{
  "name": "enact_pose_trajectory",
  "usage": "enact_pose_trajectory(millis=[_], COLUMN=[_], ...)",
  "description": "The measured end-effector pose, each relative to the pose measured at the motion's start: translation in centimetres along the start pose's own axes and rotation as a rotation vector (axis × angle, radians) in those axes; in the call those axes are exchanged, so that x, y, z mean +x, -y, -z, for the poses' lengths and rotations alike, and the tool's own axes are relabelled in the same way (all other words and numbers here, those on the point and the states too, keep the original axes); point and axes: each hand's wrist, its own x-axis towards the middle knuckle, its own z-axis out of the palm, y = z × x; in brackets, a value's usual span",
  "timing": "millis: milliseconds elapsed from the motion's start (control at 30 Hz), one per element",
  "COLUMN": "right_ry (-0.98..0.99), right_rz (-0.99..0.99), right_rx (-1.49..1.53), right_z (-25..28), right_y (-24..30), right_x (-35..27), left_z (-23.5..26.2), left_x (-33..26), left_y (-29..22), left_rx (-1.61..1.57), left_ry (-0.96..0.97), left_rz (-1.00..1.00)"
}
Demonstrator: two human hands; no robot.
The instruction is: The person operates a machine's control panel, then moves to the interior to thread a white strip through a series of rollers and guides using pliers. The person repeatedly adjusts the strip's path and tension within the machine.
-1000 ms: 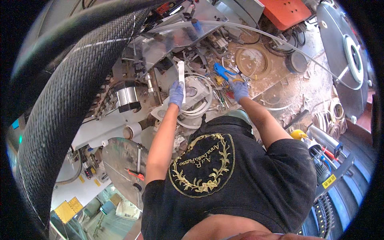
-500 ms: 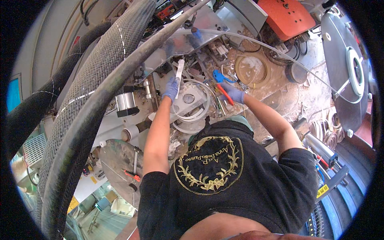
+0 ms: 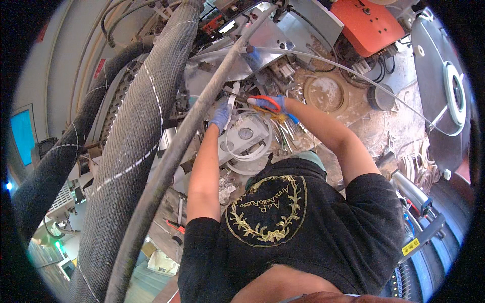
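My left hand (image 3: 220, 117), in a blue glove, is closed around a short white strip (image 3: 234, 92) that points away from me. My right hand (image 3: 279, 103), gloved too, grips red-handled pliers (image 3: 269, 99). Their dark metal end reaches left to the strip; whether the jaws touch it I cannot tell. Just nearer than my hands lies a pale, translucent coiled band (image 3: 270, 141) around a light metal plate (image 3: 252, 132) with a round hole or dial. Several slim tools (image 3: 287, 135) lie below my right hand.
Thick braided hoses (image 3: 136, 136) and a thin dark pipe (image 3: 166, 171) cross the left side. A long pale strip (image 3: 348, 68) arcs above the bench toward a grey reel (image 3: 434, 81). A tan ring (image 3: 323, 93), a dark round can (image 3: 380, 97) and an orange-red machine cover (image 3: 366, 25) stand at right.
My right hand has moved left and away from me, bringing the red-handled pliers to the white strip. My left hand still holds the strip. The view has shifted slightly.
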Motion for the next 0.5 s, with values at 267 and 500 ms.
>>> enact_pose_trajectory(millis=[267,500], right_ry=[-0.177,-0.32], right_rz=[-0.016,0.143], right_rx=[-0.116,-0.579], right_z=[1.8,2.6], right_y=[1.1,0.0], right_x=[0.5,1.2], left_z=[-0.2,1.4], left_x=[1.1,1.8], left_y=[-6.9,-4.4], left_rx=[-0.078,-0.391], left_ry=[0.143,0.188], left_rz=[0.087,0.254])
